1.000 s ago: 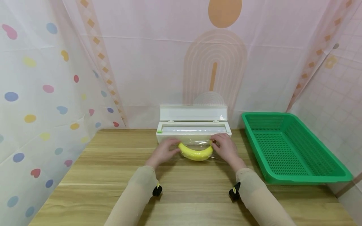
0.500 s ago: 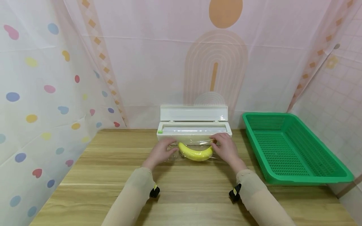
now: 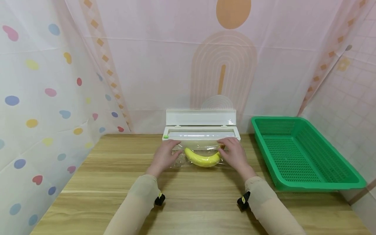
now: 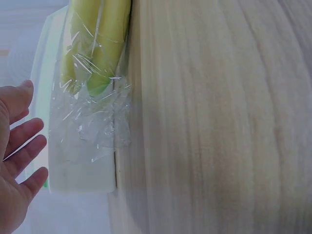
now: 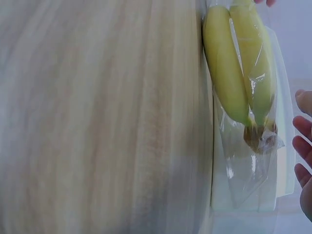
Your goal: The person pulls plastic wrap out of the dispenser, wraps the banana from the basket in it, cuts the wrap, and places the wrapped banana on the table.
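A yellow banana (image 3: pixel 202 160) in clear cling film lies on the table; the wrist views show two bananas (image 5: pixel 224 63) side by side, meeting at a brown stem (image 5: pixel 256 139). Loose crumpled film (image 4: pixel 105 126) spreads past their tips. My left hand (image 3: pixel 163 156) hovers at the tip end, fingers spread, and touches no fruit in the left wrist view. At the stem end, my right hand (image 3: pixel 235 155) has relaxed fingers close to the stem; in the right wrist view a gap shows between them. Right behind the fruit stands a white film dispenser (image 3: pixel 202 117), lid raised.
A green plastic basket (image 3: pixel 323 186) stands on the right side of the wooden table (image 3: pixel 191 202). The dispenser has a small green slider (image 3: pixel 165 137) at its left end. A patterned curtain (image 3: pixel 152 78) hangs behind the table.
My left hand has drawn away leftward from the banana tip and its fingers have spread, leaving crumpled film in view there. The right hand and the banana have stayed almost still.
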`<state>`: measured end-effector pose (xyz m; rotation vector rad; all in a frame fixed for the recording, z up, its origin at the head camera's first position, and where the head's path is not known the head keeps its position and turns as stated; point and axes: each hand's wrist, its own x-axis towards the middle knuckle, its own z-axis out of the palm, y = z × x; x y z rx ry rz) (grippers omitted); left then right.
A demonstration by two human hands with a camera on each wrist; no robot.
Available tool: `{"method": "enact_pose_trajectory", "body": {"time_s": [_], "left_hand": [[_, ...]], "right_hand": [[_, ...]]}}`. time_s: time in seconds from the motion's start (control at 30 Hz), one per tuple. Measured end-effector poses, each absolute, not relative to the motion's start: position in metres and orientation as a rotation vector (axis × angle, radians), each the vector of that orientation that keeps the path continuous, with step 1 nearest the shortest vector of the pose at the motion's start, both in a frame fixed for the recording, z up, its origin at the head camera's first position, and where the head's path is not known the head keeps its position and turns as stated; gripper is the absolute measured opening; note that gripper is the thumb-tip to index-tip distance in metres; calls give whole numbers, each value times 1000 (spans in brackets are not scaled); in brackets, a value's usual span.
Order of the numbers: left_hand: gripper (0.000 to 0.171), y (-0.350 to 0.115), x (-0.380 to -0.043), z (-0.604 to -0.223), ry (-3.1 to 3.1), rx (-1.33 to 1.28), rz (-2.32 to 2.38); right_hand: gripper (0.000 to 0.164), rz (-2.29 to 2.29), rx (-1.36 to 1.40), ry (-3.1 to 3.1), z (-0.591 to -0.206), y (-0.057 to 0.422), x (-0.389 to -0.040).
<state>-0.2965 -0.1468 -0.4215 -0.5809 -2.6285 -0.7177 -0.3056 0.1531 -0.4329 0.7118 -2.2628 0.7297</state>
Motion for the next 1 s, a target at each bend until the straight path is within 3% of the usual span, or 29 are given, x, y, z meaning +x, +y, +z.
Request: {"method": "enact_pose_trajectory", "body": {"time_s": [0.53, 1.0], "left_hand": [[46, -150, -293, -418, -2457, -560, -608], [54, -171, -309, -418, -2411, -508, -535]], "right_hand": [[37, 697, 691, -2309, -434, 141, -306], [46, 728, 771, -2242, -431, 119, -303]]}}
